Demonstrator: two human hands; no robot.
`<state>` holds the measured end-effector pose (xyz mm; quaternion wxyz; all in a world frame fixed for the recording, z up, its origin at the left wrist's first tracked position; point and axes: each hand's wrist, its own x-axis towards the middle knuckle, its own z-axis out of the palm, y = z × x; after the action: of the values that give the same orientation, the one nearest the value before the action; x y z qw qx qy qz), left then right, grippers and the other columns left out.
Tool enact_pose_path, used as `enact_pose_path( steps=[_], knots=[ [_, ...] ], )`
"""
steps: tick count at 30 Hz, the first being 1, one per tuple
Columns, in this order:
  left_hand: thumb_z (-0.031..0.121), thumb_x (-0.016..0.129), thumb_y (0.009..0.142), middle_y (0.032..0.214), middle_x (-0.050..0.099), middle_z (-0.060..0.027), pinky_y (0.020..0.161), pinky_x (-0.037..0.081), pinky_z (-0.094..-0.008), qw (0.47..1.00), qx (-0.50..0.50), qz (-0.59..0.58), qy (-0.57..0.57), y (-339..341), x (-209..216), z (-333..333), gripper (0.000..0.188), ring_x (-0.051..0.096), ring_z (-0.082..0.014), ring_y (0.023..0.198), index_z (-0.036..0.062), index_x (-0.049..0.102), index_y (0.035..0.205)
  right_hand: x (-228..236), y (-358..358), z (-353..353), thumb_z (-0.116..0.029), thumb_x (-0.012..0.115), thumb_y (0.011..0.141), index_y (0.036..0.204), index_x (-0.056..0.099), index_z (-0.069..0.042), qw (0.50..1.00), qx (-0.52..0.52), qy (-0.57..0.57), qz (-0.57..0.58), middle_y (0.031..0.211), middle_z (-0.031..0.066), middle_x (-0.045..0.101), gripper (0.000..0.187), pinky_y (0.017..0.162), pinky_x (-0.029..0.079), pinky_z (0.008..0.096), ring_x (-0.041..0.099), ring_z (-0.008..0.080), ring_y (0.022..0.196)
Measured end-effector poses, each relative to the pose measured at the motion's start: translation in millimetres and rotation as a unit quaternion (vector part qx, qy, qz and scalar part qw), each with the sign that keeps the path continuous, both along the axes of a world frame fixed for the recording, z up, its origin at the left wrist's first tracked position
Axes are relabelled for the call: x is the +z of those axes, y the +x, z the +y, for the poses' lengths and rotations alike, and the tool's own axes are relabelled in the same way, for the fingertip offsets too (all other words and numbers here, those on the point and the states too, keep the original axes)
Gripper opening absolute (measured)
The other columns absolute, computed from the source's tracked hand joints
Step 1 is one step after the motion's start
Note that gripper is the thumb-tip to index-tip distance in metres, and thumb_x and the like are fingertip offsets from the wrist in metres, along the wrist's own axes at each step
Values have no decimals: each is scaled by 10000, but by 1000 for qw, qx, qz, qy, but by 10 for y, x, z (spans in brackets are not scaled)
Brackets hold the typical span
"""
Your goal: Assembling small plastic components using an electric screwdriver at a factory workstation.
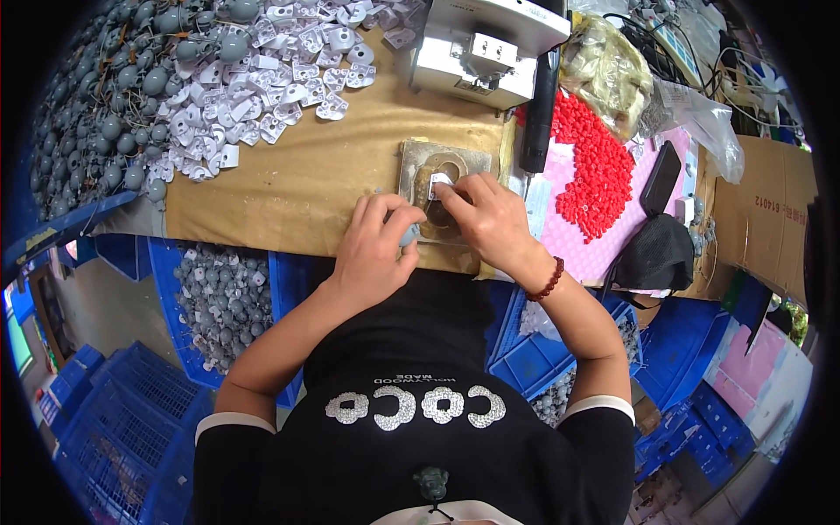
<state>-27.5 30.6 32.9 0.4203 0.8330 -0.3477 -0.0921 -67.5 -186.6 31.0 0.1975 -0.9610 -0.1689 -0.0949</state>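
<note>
My left hand (pixel 372 249) is closed around a grey rounded plastic part (pixel 409 234) at the near left corner of a square metal fixture plate (pixel 479 161). The plate has a shaped recess in its middle and lies on the brown-covered bench. Over the recess, my right hand (pixel 493 220) pinches a small white plastic piece (pixel 439 184) between thumb and fingers. My fingers hide part of both pieces, so I cannot tell whether they touch each other.
White plastic pieces (pixel 262 83) and grey round parts (pixel 109 131) heap up at the far left. A white machine (pixel 472 61) stands beyond the plate, with a black electric screwdriver (pixel 539 122) beside it. Red small parts (pixel 591 166) lie right. A blue crate (pixel 171 297) sits below the bench.
</note>
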Motion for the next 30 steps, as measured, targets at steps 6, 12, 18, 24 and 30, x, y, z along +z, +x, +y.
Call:
enact_pose_path(
  steps=[6,12,18,24,30],
  knots=[
    [20,747,746,1229,543,-134,956,449,-452,994,25,-94,58,44,-3,-162,412,509,-353,1158,61,620,1137,67,-113,42,-93,668,763,1197,670,-65,998,-10,-43,41,997,93,586,434,784,523,375,598,270,936],
    [112,739,793,1304,571,-120,993,426,-472,978,2,-179,103,38,-105,-299,428,512,-332,1244,92,640,1209,-131,-149,-51,-56,681,748,1216,656,-50,998,-9,54,-13,1050,105,601,468,949,473,406,583,304,1089],
    [127,723,807,1316,597,-126,982,429,-453,965,-18,-223,140,41,-119,-293,433,540,-308,1245,98,651,1233,19,-261,-664,-11,701,786,1173,674,-62,936,-86,303,159,1142,128,646,391,1004,451,419,576,332,1148],
    [64,705,790,1319,604,-159,991,447,-452,960,-28,-234,151,49,-185,-323,472,565,-327,1262,94,669,1260,-25,-299,-702,-18,727,790,1169,596,-72,989,5,105,104,1187,147,642,404,983,483,442,592,362,1161],
    [46,698,779,1343,581,-188,981,453,-449,961,-44,-229,149,34,-211,-337,478,556,-331,1283,52,657,1255,-155,-255,-539,17,741,778,1031,606,-44,974,-133,186,7,1052,139,593,293,806,528,394,618,315,998]
  ],
)
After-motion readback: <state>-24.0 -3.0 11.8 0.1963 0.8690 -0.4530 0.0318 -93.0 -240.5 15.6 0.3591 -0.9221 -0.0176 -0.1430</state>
